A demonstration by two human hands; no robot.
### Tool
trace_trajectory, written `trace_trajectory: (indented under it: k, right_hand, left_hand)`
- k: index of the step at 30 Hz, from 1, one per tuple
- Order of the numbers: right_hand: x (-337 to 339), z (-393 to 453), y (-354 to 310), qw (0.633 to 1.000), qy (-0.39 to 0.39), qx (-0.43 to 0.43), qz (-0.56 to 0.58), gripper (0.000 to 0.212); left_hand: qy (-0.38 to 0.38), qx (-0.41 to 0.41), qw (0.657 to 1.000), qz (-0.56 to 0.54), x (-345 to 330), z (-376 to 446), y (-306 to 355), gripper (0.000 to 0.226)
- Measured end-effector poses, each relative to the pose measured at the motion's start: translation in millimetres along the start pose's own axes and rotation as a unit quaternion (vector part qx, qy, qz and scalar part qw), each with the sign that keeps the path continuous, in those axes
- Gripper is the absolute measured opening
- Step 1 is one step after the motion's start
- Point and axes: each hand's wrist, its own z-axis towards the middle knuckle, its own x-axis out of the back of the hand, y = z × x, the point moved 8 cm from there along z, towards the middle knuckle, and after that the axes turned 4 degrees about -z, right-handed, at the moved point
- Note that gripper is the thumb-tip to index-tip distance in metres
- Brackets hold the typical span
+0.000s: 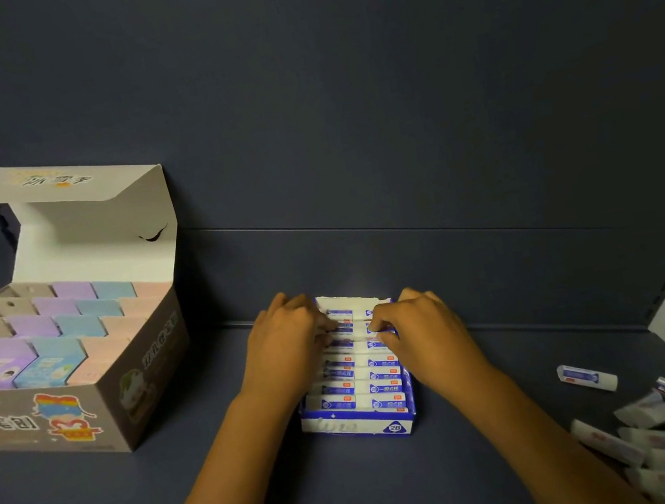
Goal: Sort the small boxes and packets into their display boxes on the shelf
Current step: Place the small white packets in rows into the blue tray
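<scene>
A small blue and white display box (357, 425) marked 2B stands on the dark shelf, filled with two columns of white erasers in blue sleeves (359, 383). My left hand (288, 340) and my right hand (414, 328) both reach into the back rows of that box. Their fingertips pinch the ends of one eraser (355, 331) lying across the row. A single loose eraser (587, 377) lies to the right, and a pile of several more (662, 443) sits at the lower right.
A big grey display box (84, 407) with its lid flipped up stands at the left, holding rows of purple, blue and pink small boxes. The shelf's back panel rises just behind the eraser box. A pale wall edges the shelf at the right.
</scene>
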Motion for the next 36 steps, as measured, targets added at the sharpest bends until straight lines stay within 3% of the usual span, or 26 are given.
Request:
trace_trajectory:
  k: [15, 36]
  right_hand:
    - [0, 0, 1, 0.999, 0.037, 0.022, -0.019, 0.032]
    - [2, -4, -4, 0.998, 0.035, 0.028, -0.045, 0.033]
  left_hand:
    - [0.038, 0.015, 0.999, 0.006, 6, 1, -3, 0.022]
    - [0.018, 0.037, 0.999, 0.020, 4, 0, -5, 0.024]
